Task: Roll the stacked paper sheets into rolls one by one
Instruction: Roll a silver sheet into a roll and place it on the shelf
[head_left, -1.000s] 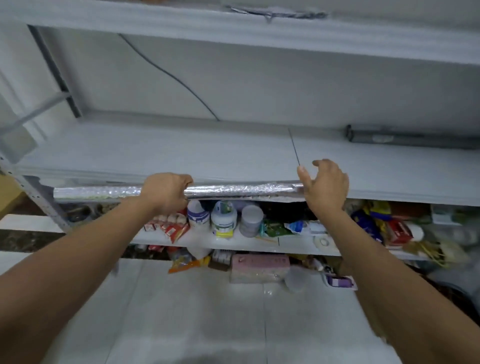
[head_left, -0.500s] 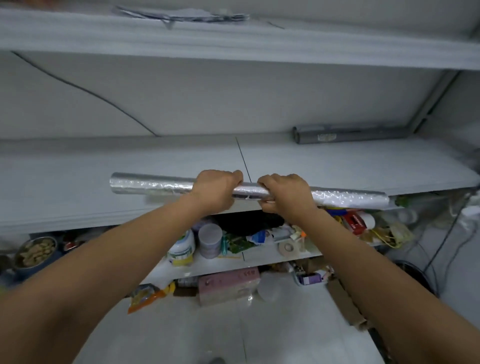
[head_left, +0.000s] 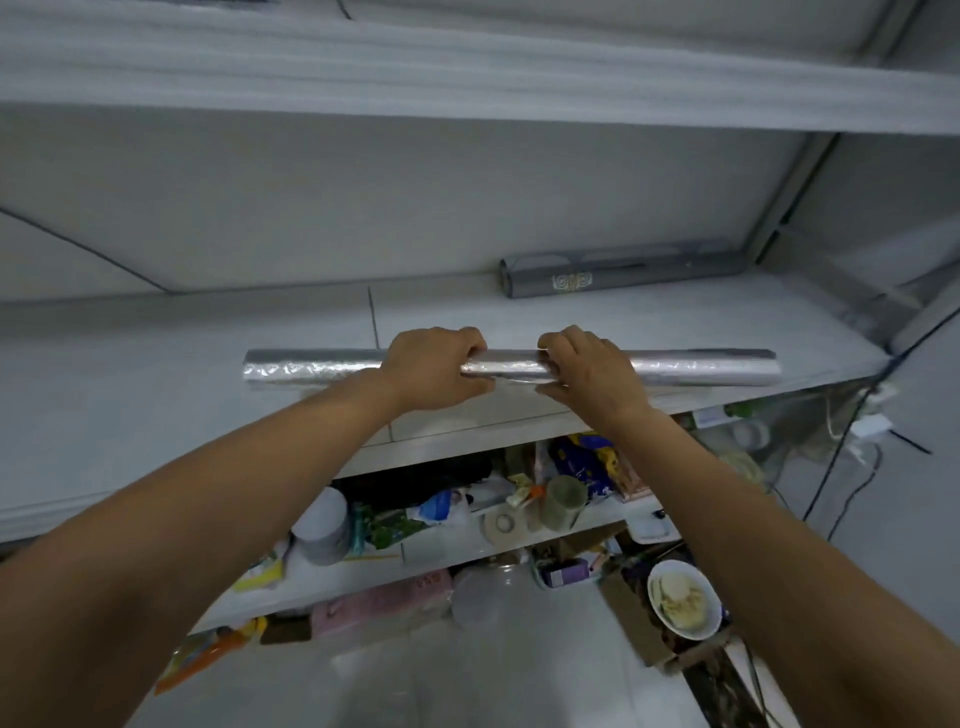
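A long silver roll of sheet (head_left: 696, 370) lies crosswise above the front of the white shelf (head_left: 156, 374). My left hand (head_left: 431, 369) grips the silver roll just left of its middle, fingers curled over the top. My right hand (head_left: 587, 371) grips it just right of the middle, close to the left hand. A second, dark grey roll (head_left: 618, 275) rests at the back of the same shelf against the wall.
An upper shelf (head_left: 467, 78) hangs overhead. Below the white shelf, a lower shelf (head_left: 431, 545) carries jars, packets and a tape roll (head_left: 501, 526). A bowl (head_left: 683, 597) sits on a box at floor level. Cables hang at right (head_left: 852, 467).
The camera view swung right. My right hand moved from the roll's right end toward its middle, beside my left hand. The roll now lies further in over the shelf.
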